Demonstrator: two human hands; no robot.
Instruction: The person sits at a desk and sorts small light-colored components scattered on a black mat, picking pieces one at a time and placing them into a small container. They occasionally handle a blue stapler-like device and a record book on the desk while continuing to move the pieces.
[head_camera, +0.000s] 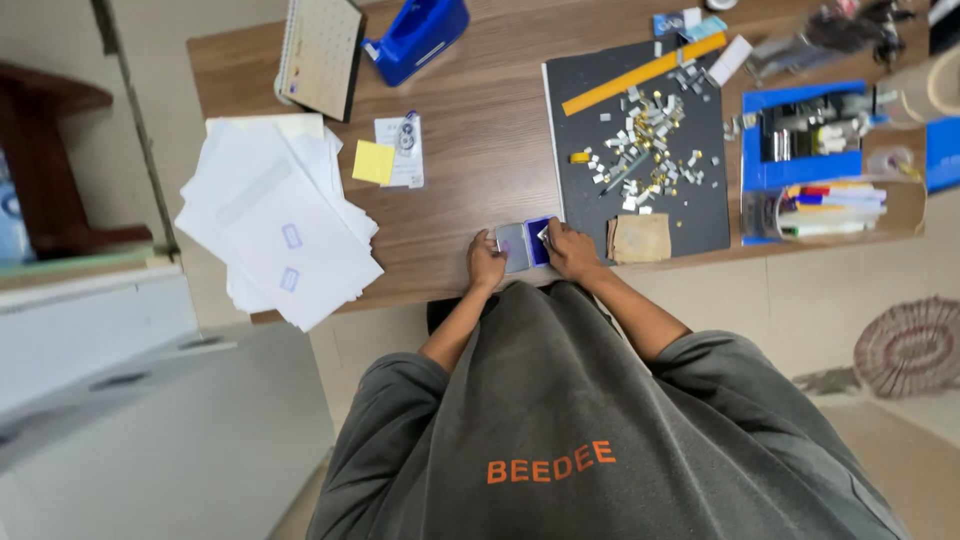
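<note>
An open blue stamp pad lies near the front edge of the wooden desk, lid flipped to the left. My left hand holds its left side. My right hand rests on the inked right half, fingers closed around something small that I cannot make out. A spread pile of white envelopes with small blue windows lies to the left.
A dark cutting mat with several small metal pieces and a yellow ruler lies to the right, a brown cloth at its front edge. Yellow sticky notes, a blue tape dispenser, a calendar and a box of pens also sit here.
</note>
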